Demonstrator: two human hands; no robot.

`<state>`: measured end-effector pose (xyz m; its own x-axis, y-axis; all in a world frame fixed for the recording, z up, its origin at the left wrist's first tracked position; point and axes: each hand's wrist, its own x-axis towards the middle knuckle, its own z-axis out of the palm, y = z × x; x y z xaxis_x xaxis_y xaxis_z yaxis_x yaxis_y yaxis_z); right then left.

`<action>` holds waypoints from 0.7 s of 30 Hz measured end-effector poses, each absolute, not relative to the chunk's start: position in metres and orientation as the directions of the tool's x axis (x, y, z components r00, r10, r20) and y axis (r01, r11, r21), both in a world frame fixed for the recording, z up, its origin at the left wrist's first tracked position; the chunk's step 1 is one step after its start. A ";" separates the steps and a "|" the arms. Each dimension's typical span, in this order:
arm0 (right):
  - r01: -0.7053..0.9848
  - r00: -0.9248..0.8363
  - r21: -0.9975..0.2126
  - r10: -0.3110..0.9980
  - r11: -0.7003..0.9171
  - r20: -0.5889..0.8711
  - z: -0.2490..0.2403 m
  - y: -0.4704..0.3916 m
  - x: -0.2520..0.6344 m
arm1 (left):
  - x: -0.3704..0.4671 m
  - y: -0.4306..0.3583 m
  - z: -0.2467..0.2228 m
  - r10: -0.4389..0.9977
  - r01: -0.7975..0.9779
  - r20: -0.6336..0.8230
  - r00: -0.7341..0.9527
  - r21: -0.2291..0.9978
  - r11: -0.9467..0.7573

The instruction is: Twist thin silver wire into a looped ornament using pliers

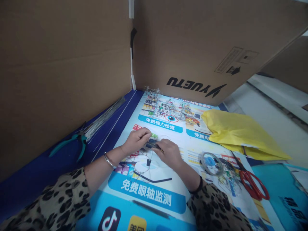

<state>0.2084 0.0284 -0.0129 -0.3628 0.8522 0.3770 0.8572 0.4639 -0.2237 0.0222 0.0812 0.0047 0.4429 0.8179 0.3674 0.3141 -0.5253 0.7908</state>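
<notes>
Dark tool (152, 143) in right hand (169, 154), left hand (137, 140) curled beside it, grip pinched narrow

A blue surface (128, 110) carries a printed poster (146, 192), with a bundle of wires (103, 120) and teal-handled pliers (84, 147) lying along its left side. Wire tangles (185, 110) spread over the poster's far end, while a tape roll (202, 163), red scissors (244, 178) and what look like small clear packets (228, 183), too blurred to be sure, lie toward its right. A yellow bag (238, 131) overlaps the poster's right edge.
</notes>
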 end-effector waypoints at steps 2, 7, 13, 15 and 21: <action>0.852 -0.360 -0.236 0.851 0.467 0.382 -0.013 0.029 0.209 | 0.022 0.082 0.005 0.823 0.310 0.344 0.451 0.805 -0.506; 0.851 -0.349 -0.248 0.851 0.463 0.391 -0.014 0.029 0.210 | 0.022 0.082 0.004 0.835 0.320 0.318 0.450 0.815 -0.483; 0.847 -0.348 -0.259 0.853 0.463 0.389 -0.014 0.029 0.210 | 0.022 0.082 0.003 0.837 0.305 0.320 0.444 0.824 -0.477; 0.851 -0.349 -0.253 0.856 0.460 0.381 -0.013 0.029 0.210 | 0.022 0.082 0.004 0.842 0.299 0.317 0.437 0.831 -0.469; 0.862 -0.352 -0.235 0.864 0.450 0.361 -0.012 0.030 0.210 | 0.022 0.082 0.005 0.838 0.291 0.324 0.439 0.831 -0.474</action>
<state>0.2101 0.0299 -0.0124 -0.3521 0.8636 0.3609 0.8619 0.4495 -0.2346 0.0219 0.0818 0.0052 0.4392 0.8379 0.3242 0.2905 -0.4739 0.8313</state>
